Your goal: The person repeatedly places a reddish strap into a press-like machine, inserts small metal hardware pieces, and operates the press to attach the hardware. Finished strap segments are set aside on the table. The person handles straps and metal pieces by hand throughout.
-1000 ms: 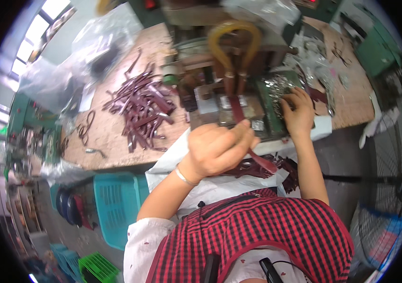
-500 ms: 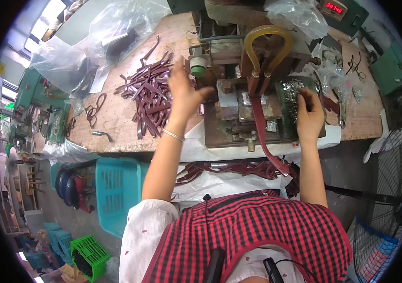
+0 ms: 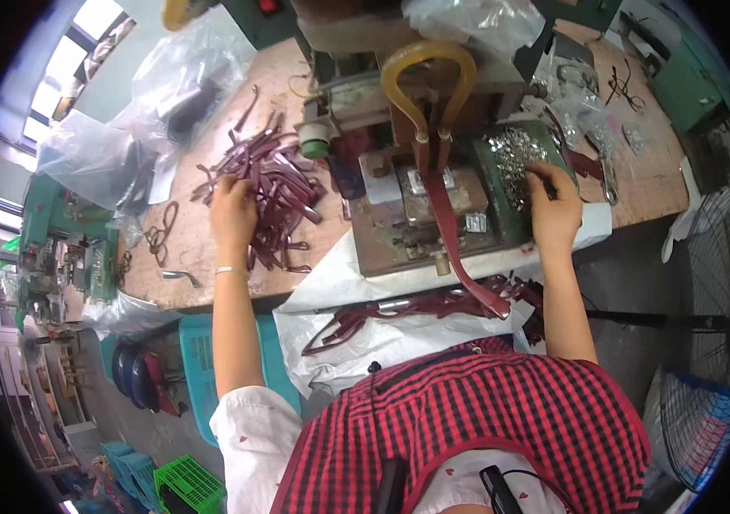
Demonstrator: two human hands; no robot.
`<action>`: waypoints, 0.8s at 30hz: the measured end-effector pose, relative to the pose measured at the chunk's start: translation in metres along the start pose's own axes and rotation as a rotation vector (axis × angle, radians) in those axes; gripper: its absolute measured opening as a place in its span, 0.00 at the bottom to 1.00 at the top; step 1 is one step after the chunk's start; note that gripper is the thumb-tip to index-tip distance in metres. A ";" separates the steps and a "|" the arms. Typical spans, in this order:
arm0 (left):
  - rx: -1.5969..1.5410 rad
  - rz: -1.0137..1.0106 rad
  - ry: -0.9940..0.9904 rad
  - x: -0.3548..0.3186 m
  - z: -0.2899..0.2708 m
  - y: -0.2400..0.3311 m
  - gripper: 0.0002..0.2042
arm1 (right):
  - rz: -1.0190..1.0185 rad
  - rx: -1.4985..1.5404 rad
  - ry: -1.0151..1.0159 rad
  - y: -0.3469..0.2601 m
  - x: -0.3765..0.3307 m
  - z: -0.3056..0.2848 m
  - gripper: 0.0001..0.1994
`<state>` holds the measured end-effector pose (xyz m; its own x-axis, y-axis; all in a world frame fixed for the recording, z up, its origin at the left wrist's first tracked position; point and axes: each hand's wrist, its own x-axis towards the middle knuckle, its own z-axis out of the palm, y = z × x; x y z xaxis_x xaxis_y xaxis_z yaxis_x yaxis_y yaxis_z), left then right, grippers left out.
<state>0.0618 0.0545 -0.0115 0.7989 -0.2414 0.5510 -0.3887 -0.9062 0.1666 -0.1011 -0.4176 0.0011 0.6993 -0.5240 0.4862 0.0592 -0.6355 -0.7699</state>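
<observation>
My left hand (image 3: pixel 235 221) is at the left side of a pile of maroon straps (image 3: pixel 283 184), with its fingers bent down and closed against the pile. Whether a strap lies between them is hidden. Over a green tray (image 3: pixel 502 176) of small shiny metal pieces (image 3: pixel 516 158), my right hand (image 3: pixel 556 214) has thumb and fingers drawn together; anything in them is too small to make out. Between the hands stands a press (image 3: pixel 412 128) with a curved yellow tube (image 3: pixel 429 53). One maroon strap (image 3: pixel 449 231) runs from under it over the table's front edge.
More maroon straps (image 3: pixel 416 307) lie on white sheeting (image 3: pixel 365 343) below the table edge. A turquoise basket (image 3: pixel 198 351) stands at the lower left. Scissors (image 3: pixel 159 236) and clear plastic bags (image 3: pixel 95 158) lie on the left of the table. A fan (image 3: pixel 712 343) is at the right.
My left hand has moved left and nearer, from beside the press to the strap pile, and its spread fingers have closed. My right hand stays at the metal pieces. The view has shifted.
</observation>
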 end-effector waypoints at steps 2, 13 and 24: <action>-0.014 -0.066 0.085 -0.008 -0.008 0.005 0.07 | 0.204 0.129 -0.002 0.002 -0.011 -0.016 0.08; -1.181 -0.490 0.315 -0.019 -0.003 0.116 0.07 | 0.127 0.604 -0.284 -0.113 0.001 0.038 0.15; -1.058 0.026 0.462 0.056 -0.107 0.222 0.06 | 0.350 0.966 -0.369 -0.142 -0.002 0.025 0.21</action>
<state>-0.0285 -0.1228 0.1442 0.6254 0.0922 0.7748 -0.7675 -0.1058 0.6322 -0.0927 -0.3120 0.0988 0.9475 -0.2840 0.1471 0.2368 0.3136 -0.9195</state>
